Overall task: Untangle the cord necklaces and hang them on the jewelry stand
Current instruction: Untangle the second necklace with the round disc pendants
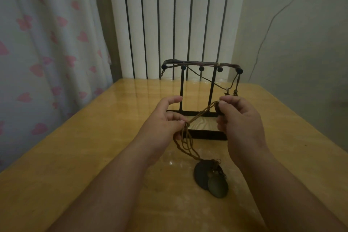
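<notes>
Pinching the tangled cord necklaces [186, 138], the left hand [165, 124] sits apart from the right hand [240, 121], which grips a dark pendant [218, 109]; the jewelry stand [181, 88] stands toward the table's [94, 156] far edge.

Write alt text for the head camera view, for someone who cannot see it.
A left hand pinches tangled brown cords and a right hand grips their upper end, above a wooden table. Two dark oval pendants on the cords lie on the table, in front of a black stand.
</notes>
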The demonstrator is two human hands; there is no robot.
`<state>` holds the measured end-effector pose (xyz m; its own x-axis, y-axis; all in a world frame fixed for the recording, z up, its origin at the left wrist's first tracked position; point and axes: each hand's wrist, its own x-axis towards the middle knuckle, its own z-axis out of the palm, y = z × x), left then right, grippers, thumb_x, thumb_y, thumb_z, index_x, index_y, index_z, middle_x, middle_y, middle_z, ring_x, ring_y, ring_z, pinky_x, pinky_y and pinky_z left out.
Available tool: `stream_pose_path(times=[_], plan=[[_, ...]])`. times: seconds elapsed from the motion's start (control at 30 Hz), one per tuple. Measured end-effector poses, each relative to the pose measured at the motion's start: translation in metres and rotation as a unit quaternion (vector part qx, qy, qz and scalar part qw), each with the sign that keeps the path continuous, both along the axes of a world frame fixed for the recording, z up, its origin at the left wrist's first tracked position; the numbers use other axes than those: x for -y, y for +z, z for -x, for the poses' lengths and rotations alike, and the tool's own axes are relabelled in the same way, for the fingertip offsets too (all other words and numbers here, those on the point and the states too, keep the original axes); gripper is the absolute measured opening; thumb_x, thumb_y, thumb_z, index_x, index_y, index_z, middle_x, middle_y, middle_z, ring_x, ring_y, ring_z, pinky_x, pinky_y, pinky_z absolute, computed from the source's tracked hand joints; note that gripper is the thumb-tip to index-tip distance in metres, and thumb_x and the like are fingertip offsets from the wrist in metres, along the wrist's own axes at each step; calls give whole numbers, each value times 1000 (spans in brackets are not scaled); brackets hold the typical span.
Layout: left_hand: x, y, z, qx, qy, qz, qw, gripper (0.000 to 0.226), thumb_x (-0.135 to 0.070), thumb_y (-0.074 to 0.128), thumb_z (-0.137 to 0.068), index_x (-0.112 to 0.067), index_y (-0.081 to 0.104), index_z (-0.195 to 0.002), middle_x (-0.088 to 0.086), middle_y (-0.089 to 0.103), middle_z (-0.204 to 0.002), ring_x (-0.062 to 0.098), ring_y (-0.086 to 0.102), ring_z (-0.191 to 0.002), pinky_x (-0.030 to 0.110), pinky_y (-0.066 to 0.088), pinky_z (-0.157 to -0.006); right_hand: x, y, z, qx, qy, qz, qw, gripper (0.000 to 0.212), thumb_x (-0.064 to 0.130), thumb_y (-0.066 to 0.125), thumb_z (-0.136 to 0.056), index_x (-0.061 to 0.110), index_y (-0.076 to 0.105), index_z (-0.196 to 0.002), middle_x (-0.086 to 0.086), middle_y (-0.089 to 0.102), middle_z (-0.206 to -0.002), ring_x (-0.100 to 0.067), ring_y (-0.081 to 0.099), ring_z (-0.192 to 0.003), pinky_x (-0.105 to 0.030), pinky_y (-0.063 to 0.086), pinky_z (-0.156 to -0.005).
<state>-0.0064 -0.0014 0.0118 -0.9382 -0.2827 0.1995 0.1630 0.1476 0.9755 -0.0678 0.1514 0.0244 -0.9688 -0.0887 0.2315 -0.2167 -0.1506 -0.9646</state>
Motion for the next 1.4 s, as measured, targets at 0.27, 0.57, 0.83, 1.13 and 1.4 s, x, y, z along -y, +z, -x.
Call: stream_pose_path(times=[0.27, 0.57, 0.83, 1.13, 1.4], plan=[[2, 2, -1, -21, -65, -117, 991, 72, 17, 55, -85, -32, 48, -136, 10, 67, -87, 25, 67, -82, 37, 55, -75, 1, -9, 5, -131, -66, -217, 965, 31, 19, 64, -91, 33, 60, -118, 23, 56, -108, 10, 53, -92, -10, 42, -73], [4, 0, 0, -42, -47, -127, 990, 71, 6, 70, -79, -32, 49, -134, 10, 66, -90, 28, 70, -87, 38, 56, -77, 5, -4, -12, -208, 123, -248, 938, 18, 51, 63, -81, 34, 65, -84, 10, 65, -80, -4, 62, -73, -29, 55, -63], [8, -4, 3, -51, -41, -159, 985, 63, 15, 57, -86, -24, 51, -134, 6, 65, -80, 23, 68, -78, 34, 54, -70, 6, -3, -11, -162, 98, -279, 942, 9, 24, 64, -91, 33, 63, -91, 7, 69, -86, -4, 66, -79, -23, 57, -68], [5, 0, 2, -39, -68, -224, 971, 63, 19, 45, -86, -23, 52, -133, 9, 58, -81, 22, 61, -69, 33, 54, -62, -1, 6, -9, 54, 159, -24, 986, 15, 4, 53, -95, 10, 63, -105, -11, 67, -89, -20, 69, -76, -27, 57, -65], [0, 1, 0, -9, -70, -212, 975, 59, 16, 42, -88, -24, 54, -130, 9, 57, -80, 19, 59, -63, 28, 49, -53, 0, 8, -5, 91, 227, 91, 965, 24, 2, 44, -94, 9, 61, -109, -2, 52, -70, -12, 41, -54, -27, 35, -51]])
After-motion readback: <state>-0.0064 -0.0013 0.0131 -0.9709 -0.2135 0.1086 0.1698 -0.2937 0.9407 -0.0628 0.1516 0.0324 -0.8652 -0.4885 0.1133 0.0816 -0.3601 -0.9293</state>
